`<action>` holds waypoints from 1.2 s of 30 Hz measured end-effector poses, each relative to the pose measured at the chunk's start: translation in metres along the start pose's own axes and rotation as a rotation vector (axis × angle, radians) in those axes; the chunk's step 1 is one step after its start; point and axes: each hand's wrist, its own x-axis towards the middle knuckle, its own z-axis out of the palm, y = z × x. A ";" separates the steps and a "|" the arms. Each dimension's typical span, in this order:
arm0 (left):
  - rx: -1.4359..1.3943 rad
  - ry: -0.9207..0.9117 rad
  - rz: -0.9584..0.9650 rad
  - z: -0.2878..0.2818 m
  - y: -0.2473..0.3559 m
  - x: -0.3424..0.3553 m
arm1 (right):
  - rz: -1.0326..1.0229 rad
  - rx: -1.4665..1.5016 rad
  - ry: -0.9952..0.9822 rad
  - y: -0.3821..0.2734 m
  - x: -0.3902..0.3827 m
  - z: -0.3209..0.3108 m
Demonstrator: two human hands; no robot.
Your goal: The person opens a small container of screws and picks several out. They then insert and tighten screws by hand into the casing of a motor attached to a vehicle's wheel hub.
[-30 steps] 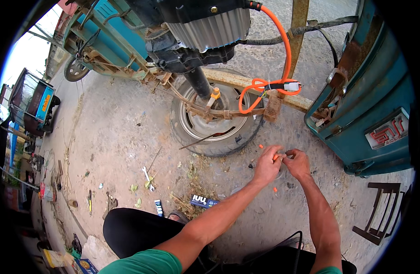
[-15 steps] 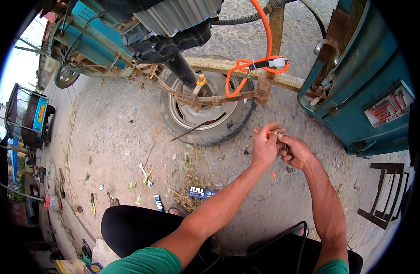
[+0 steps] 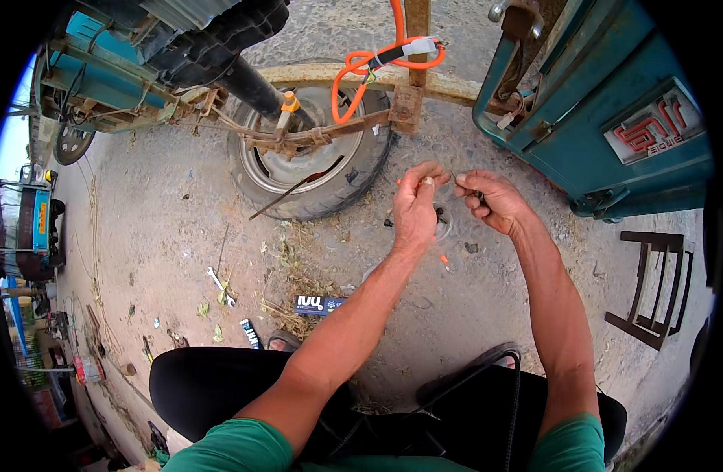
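- Left hand [image 3: 415, 206] and right hand [image 3: 491, 200] were raised together above the dirt ground [image 3: 173, 212], fingers pinched on a small dark part [image 3: 464, 187] held between them.
- A wheel [image 3: 314, 161] lay just beyond.
- A wrench [image 3: 219, 285] lay well apart.

Above the hands loops a bright orange cable [image 3: 360, 67]. Right of them stands a teal-green cart body [image 3: 613, 94] with a red and white badge [image 3: 652, 130]. Green sleeves [image 3: 228, 448] sit below.
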 end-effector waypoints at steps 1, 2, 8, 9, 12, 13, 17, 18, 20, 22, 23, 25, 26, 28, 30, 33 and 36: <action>0.004 0.006 -0.006 0.000 -0.002 -0.004 | -0.030 0.004 0.034 -0.005 0.000 -0.008; 0.014 0.010 -0.002 0.000 -0.003 -0.004 | -0.070 0.009 0.060 -0.012 0.001 -0.015; 0.284 -0.017 -0.074 -0.011 -0.020 -0.008 | -0.158 0.020 0.023 -0.020 0.003 -0.010; 0.270 -0.012 -0.106 -0.012 -0.021 -0.009 | -0.162 0.014 -0.004 -0.020 0.003 -0.007; 0.349 0.027 0.009 -0.029 -0.001 0.000 | -0.168 0.064 -0.010 -0.026 0.006 0.020; 0.421 0.017 0.107 -0.033 0.016 0.006 | -0.187 0.073 -0.025 -0.030 0.007 0.031; 0.529 -0.263 0.208 -0.014 0.135 0.022 | -0.234 0.251 -0.127 -0.039 0.020 0.054; 0.581 -0.355 0.235 -0.009 0.167 0.023 | -0.248 0.271 -0.155 -0.041 0.024 0.059; 0.867 -0.525 0.618 -0.006 0.235 0.024 | -0.251 0.325 -0.178 -0.044 0.023 0.079; 0.928 -0.618 0.851 -0.005 0.309 0.020 | -0.238 0.376 -0.168 -0.051 0.012 0.102; 0.985 -0.674 0.920 -0.011 0.348 0.022 | -0.226 0.400 -0.198 -0.052 0.007 0.108; 1.132 -0.722 1.014 -0.032 0.423 0.028 | -0.220 0.419 -0.227 -0.054 -0.005 0.136; 1.188 -0.741 1.058 -0.037 0.438 0.047 | -0.218 0.432 -0.184 -0.052 -0.011 0.137; 1.529 -0.600 1.257 -0.039 0.489 0.067 | -0.201 0.446 -0.225 -0.059 -0.022 0.176; 1.765 -0.427 1.398 -0.028 0.497 0.095 | -0.248 0.507 -0.233 -0.063 -0.027 0.190; 1.816 -0.382 1.208 -0.011 0.473 0.117 | -0.346 0.588 -0.198 -0.075 -0.037 0.203; 1.555 -0.731 0.843 0.002 0.445 0.106 | -0.436 0.635 -0.162 -0.084 -0.042 0.221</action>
